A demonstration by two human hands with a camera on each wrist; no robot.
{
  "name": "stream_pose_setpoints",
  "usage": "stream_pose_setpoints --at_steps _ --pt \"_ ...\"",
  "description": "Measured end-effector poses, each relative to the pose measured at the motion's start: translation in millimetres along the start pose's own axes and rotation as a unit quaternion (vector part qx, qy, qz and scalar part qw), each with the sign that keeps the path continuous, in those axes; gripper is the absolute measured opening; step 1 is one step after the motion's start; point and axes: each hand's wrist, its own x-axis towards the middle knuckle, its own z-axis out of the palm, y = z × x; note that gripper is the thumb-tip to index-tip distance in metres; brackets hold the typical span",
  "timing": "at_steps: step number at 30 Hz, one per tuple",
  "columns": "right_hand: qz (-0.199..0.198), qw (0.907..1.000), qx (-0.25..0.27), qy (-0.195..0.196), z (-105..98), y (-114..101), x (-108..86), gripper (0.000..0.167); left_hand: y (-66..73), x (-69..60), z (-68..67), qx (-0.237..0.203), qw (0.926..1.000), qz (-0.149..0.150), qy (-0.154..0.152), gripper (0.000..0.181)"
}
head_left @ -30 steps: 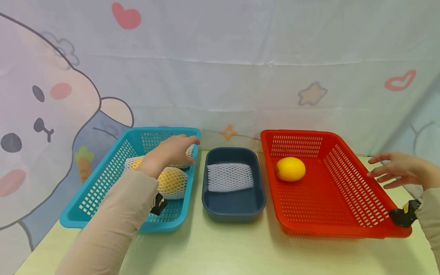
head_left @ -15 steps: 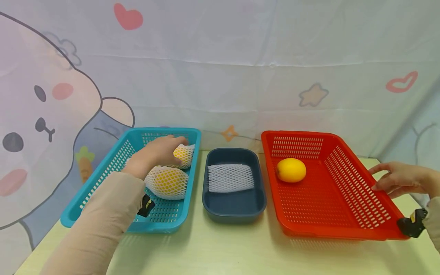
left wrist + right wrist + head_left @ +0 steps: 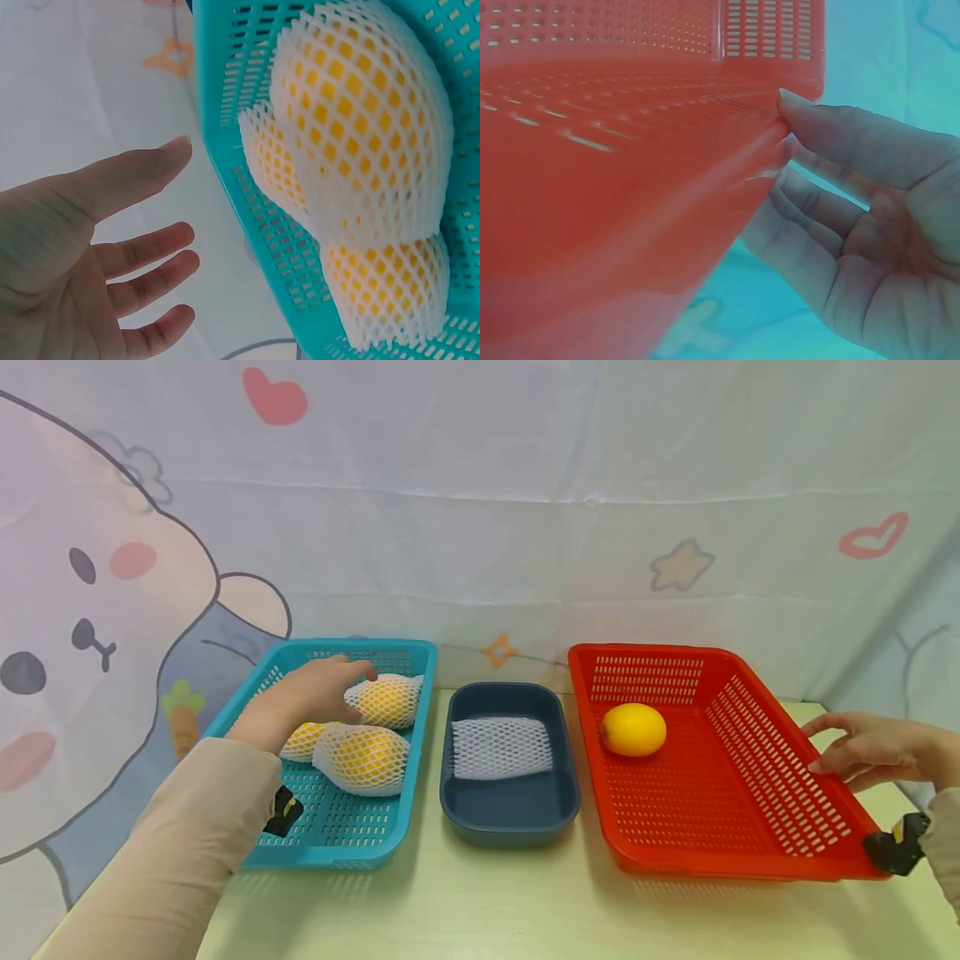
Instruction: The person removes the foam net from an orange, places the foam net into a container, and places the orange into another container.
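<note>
My left hand [image 3: 303, 697] hovers over the turquoise basket [image 3: 411, 827] with nothing in it; thumb and fingers are spread apart. Several yellow fruits in white foam nets lie below it, among them a front netted fruit [image 3: 367, 762] and a back netted fruit [image 3: 386, 700]. The left wrist view shows a gap between this hand [image 3: 97, 247] and the nearest netted fruit [image 3: 352, 112]. At the far right, my right hand [image 3: 873, 747] pinches the side rim of the red basket [image 3: 750, 863], thumb on top and fingers beneath. A bare yellow oval fruit [image 3: 634, 730] sits in that basket's back left part.
Between the two baskets stands a dark blue bin [image 3: 510, 817] holding a flat white foam net [image 3: 502, 748]. A printed cloth [image 3: 480, 527] hangs behind everything. Pale table surface [image 3: 480, 902] runs along the front.
My left hand has drawn back leftward, uncovering more of the netted fruits. My right hand, earlier spread beside the red basket, has come to pinch its rim and stays there.
</note>
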Motion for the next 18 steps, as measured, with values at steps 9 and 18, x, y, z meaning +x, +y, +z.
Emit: stream_pose_setpoints --at_steps 9,18 --pt "-0.006 1.0000 -0.001 0.002 2.2 0.6 -1.4 0.068 -7.3 -3.0 2.0 -0.001 0.9994 0.010 -0.033 0.058" --pt "-0.004 1.0000 0.002 0.003 2.0 1.0 -0.5 0.068 -8.6 0.1 5.8 -0.002 0.9982 0.011 -0.059 0.061"
